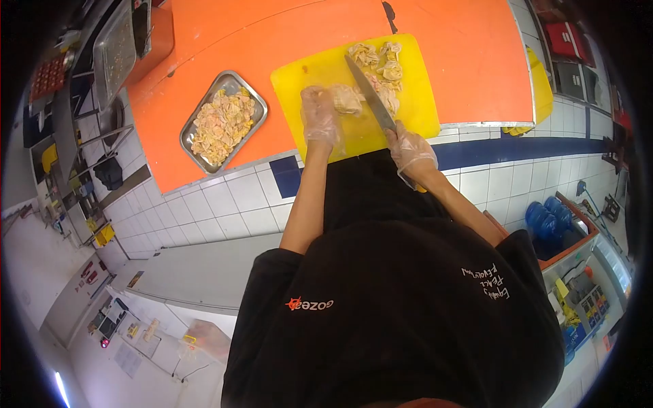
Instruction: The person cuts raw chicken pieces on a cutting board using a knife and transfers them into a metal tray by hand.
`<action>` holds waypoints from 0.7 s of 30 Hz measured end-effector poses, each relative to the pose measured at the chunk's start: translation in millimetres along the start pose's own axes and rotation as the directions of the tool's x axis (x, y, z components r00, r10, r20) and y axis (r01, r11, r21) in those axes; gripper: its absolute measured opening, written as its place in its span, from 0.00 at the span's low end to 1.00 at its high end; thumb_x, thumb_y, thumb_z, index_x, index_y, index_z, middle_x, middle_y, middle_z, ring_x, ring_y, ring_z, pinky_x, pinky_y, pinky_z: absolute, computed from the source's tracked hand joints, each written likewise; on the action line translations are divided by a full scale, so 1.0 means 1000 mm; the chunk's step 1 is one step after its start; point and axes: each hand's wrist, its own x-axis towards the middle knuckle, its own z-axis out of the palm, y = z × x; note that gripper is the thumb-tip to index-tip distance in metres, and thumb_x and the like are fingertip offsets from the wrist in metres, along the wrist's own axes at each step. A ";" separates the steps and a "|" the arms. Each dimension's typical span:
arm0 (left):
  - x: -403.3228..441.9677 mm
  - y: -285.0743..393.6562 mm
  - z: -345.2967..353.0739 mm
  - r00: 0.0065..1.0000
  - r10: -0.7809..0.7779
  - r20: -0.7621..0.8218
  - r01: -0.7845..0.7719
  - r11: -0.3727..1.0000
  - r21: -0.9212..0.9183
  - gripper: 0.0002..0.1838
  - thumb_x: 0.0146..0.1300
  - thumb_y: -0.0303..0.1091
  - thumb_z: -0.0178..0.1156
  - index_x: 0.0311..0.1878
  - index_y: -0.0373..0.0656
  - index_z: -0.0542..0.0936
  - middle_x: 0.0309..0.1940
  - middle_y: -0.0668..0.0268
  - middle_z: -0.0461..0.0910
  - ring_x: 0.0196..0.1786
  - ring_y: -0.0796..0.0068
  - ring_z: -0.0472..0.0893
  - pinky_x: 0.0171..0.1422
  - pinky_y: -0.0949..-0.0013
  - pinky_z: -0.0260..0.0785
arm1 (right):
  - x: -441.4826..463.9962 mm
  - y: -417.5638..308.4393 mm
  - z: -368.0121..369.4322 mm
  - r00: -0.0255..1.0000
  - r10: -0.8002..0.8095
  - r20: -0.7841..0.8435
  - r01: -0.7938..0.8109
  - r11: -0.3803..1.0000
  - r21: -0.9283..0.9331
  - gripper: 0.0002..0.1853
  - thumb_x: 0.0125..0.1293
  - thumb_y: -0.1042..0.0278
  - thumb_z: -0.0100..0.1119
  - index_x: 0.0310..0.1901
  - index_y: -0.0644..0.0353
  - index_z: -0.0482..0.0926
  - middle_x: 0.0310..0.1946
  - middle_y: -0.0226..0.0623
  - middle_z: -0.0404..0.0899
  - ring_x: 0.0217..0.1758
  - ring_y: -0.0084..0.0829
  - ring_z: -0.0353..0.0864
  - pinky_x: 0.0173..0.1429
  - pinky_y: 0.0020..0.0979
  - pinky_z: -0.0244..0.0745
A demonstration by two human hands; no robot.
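Knife (371, 94): handle mostly hidden inside the right fingers, only its yellow end showing below them; blade slants up and left from them, over the cutting board.
Right hand (413, 152): gloved in clear plastic, fingers closed around the handle.
Left hand (318, 112): also gloved; fingertips blurred, apparently curled. Whether they pinch the pale piece (347, 100) just to their right, I cannot tell.
Steel tray (259, 120): left of the left fingers, well apart, heaped with small pale and yellowish pieces (223, 126).
Big metal pan (114, 64): farther left of those fingers, its contents too unclear to name.
Yellow cutting board (292, 73): beneath both hands; uncut-looking folded clumps (390, 70) lie above the right fingers, some partly behind the blade.
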 end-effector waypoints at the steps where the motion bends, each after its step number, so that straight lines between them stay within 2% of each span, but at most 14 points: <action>1: 0.004 -0.007 0.006 0.995 -0.094 0.013 0.095 0.981 -0.170 0.13 0.76 0.31 0.63 0.56 0.41 0.71 0.48 0.59 0.83 0.48 0.69 0.83 0.53 0.65 0.77 | -0.001 -0.002 -0.001 0.999 0.015 -0.045 -0.015 1.000 -0.001 0.22 0.87 0.49 0.45 0.59 0.62 0.74 0.39 0.63 0.87 0.46 0.66 0.87 0.53 0.61 0.79; 2: 0.007 -0.017 0.009 0.982 -0.187 0.041 0.190 0.923 -0.334 0.18 0.73 0.29 0.66 0.60 0.40 0.72 0.51 0.58 0.83 0.50 0.67 0.84 0.55 0.65 0.78 | -0.003 -0.005 -0.002 0.999 0.016 -0.047 -0.016 1.000 -0.002 0.22 0.87 0.49 0.45 0.59 0.62 0.74 0.39 0.63 0.87 0.46 0.66 0.87 0.53 0.61 0.79; 3: 0.010 -0.033 0.008 0.982 -0.186 0.040 0.189 0.923 -0.336 0.18 0.73 0.29 0.66 0.60 0.40 0.72 0.51 0.58 0.83 0.50 0.67 0.84 0.55 0.65 0.78 | -0.004 -0.010 -0.002 0.999 0.026 -0.033 -0.027 1.000 -0.007 0.22 0.87 0.49 0.44 0.60 0.63 0.75 0.38 0.63 0.88 0.45 0.66 0.87 0.53 0.61 0.79; 5: 0.012 -0.050 0.000 0.977 -0.210 0.033 0.213 0.968 -0.131 0.28 0.67 0.27 0.69 0.67 0.38 0.69 0.54 0.56 0.83 0.53 0.69 0.83 0.56 0.64 0.78 | -0.005 -0.014 0.003 0.999 0.032 -0.015 -0.032 0.999 -0.014 0.22 0.87 0.49 0.44 0.60 0.63 0.75 0.38 0.62 0.88 0.45 0.65 0.88 0.52 0.61 0.80; 7: 0.005 -0.054 -0.010 0.976 -0.217 0.002 0.217 0.975 -0.040 0.29 0.68 0.29 0.70 0.69 0.38 0.70 0.56 0.55 0.82 0.55 0.65 0.83 0.58 0.62 0.78 | -0.004 -0.011 0.019 0.995 -0.030 0.092 0.043 0.990 -0.135 0.21 0.86 0.50 0.45 0.60 0.61 0.75 0.38 0.61 0.88 0.44 0.64 0.89 0.51 0.61 0.81; 9: -0.003 -0.047 -0.020 0.975 -0.223 -0.025 0.224 0.973 0.051 0.30 0.69 0.31 0.71 0.70 0.38 0.70 0.57 0.54 0.82 0.57 0.61 0.84 0.61 0.60 0.78 | 0.005 0.001 0.035 0.995 -0.022 0.097 0.040 0.981 -0.188 0.20 0.86 0.51 0.45 0.60 0.61 0.75 0.37 0.60 0.88 0.43 0.64 0.89 0.50 0.62 0.82; 11: -0.007 -0.043 -0.034 0.986 -0.144 -0.089 0.166 0.916 0.366 0.25 0.68 0.30 0.66 0.67 0.40 0.74 0.56 0.51 0.85 0.57 0.54 0.85 0.64 0.58 0.77 | 0.014 0.004 0.038 0.994 -0.014 0.104 0.038 0.970 -0.238 0.20 0.86 0.51 0.44 0.60 0.60 0.74 0.37 0.60 0.88 0.43 0.63 0.90 0.49 0.62 0.82; 12: -0.011 -0.044 -0.040 0.984 -0.147 -0.095 0.172 0.915 0.364 0.25 0.68 0.30 0.66 0.67 0.40 0.74 0.56 0.51 0.85 0.57 0.54 0.85 0.64 0.58 0.77 | 0.017 0.002 0.031 0.996 -0.013 0.087 0.033 0.970 -0.241 0.19 0.86 0.51 0.44 0.60 0.60 0.74 0.37 0.60 0.88 0.43 0.63 0.90 0.48 0.62 0.82; 14: -0.018 -0.042 -0.049 0.986 0.113 -0.121 -0.018 0.801 0.598 0.21 0.67 0.30 0.66 0.63 0.41 0.79 0.55 0.51 0.85 0.56 0.47 0.85 0.65 0.53 0.77 | 0.021 -0.002 0.024 0.997 -0.009 0.071 0.026 0.969 -0.246 0.19 0.86 0.51 0.44 0.60 0.59 0.73 0.36 0.60 0.88 0.42 0.63 0.90 0.48 0.62 0.82; 15: -0.018 -0.038 -0.048 0.986 0.113 -0.121 -0.019 0.803 0.595 0.21 0.67 0.30 0.66 0.63 0.41 0.79 0.55 0.51 0.85 0.56 0.47 0.85 0.65 0.53 0.77 | 0.024 -0.003 0.022 0.997 -0.022 0.072 0.039 0.968 -0.247 0.19 0.86 0.51 0.45 0.59 0.59 0.72 0.36 0.60 0.88 0.42 0.63 0.90 0.48 0.62 0.82; 17: -0.022 -0.034 -0.047 0.843 0.536 -0.058 -0.325 0.591 0.739 0.14 0.66 0.32 0.66 0.53 0.41 0.84 0.48 0.48 0.88 0.49 0.41 0.86 0.58 0.47 0.79 | 0.021 -0.008 0.018 0.996 -0.033 0.083 0.053 0.966 -0.253 0.19 0.86 0.51 0.45 0.59 0.59 0.72 0.36 0.60 0.88 0.42 0.63 0.90 0.48 0.62 0.82; 18: -0.021 -0.037 -0.045 0.846 0.530 -0.062 -0.318 0.595 0.739 0.14 0.66 0.32 0.66 0.53 0.41 0.84 0.48 0.48 0.88 0.49 0.41 0.86 0.58 0.47 0.79 | 0.015 -0.014 0.013 0.994 -0.048 0.097 0.072 0.963 -0.259 0.18 0.86 0.51 0.44 0.59 0.59 0.72 0.37 0.60 0.89 0.43 0.64 0.90 0.48 0.62 0.83; 20: -0.018 -0.047 -0.035 0.920 0.357 0.161 -0.368 0.645 0.669 0.10 0.68 0.37 0.65 0.44 0.42 0.87 0.41 0.48 0.87 0.44 0.41 0.86 0.52 0.45 0.78 | 0.001 -0.017 0.016 0.990 -0.059 0.128 0.092 0.959 -0.267 0.18 0.86 0.52 0.44 0.58 0.59 0.71 0.39 0.60 0.89 0.44 0.64 0.90 0.49 0.62 0.83; 21: -0.020 -0.053 -0.031 0.925 0.346 0.158 -0.358 0.651 0.670 0.10 0.68 0.37 0.65 0.44 0.42 0.87 0.41 0.48 0.87 0.44 0.41 0.86 0.52 0.45 0.78 | -0.004 -0.016 0.019 0.985 -0.009 0.173 0.057 0.959 -0.277 0.17 0.85 0.54 0.44 0.59 0.59 0.72 0.41 0.60 0.89 0.46 0.63 0.90 0.51 0.62 0.83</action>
